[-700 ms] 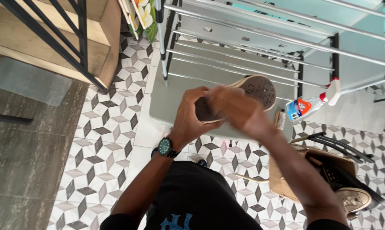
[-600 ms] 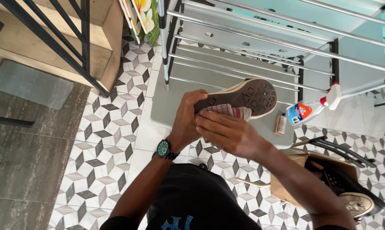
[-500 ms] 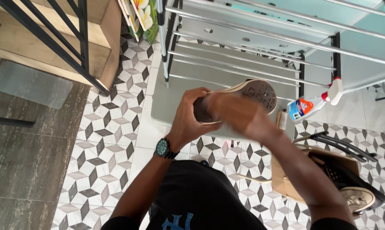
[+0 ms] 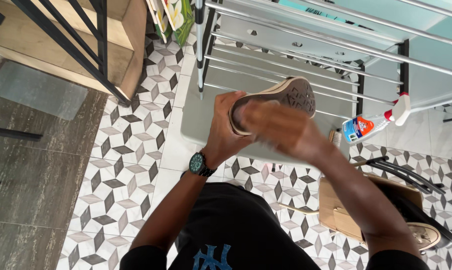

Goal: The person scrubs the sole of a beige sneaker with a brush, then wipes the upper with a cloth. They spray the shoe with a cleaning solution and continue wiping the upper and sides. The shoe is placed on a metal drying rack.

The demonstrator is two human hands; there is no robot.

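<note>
Overhead, looking down on both hands and a raised shoe.
Shoe [image 4: 291, 92]: held sole-up above the grey counter [image 4: 198, 120], toe pointing away from the body; dark patterned tread, pale rim.
Left hand [image 4: 223, 127]: grips the heel end, fingers wrapped round the shoe's side; watch [image 4: 198, 163] on the wrist.
Right hand [image 4: 281, 131]: lies across the sole, motion-blurred; fingers pressed against the tread; cannot tell whether anything is pinched under them.
Counter: low grey surface below the shoe, partly under a rack [image 4: 306, 47] of metal rails.
Spray bottle [image 4: 373, 122]: lies on its side at the counter's right end, well apart from the hands.
Brush [image 4: 335, 136]: small, just beside the bottle, partly hidden by the right forearm.
Box [image 4: 343, 215]: cardboard, on the patterned tile floor [image 4: 121, 170] at right; another shoe [image 4: 426, 234] in it.
</note>
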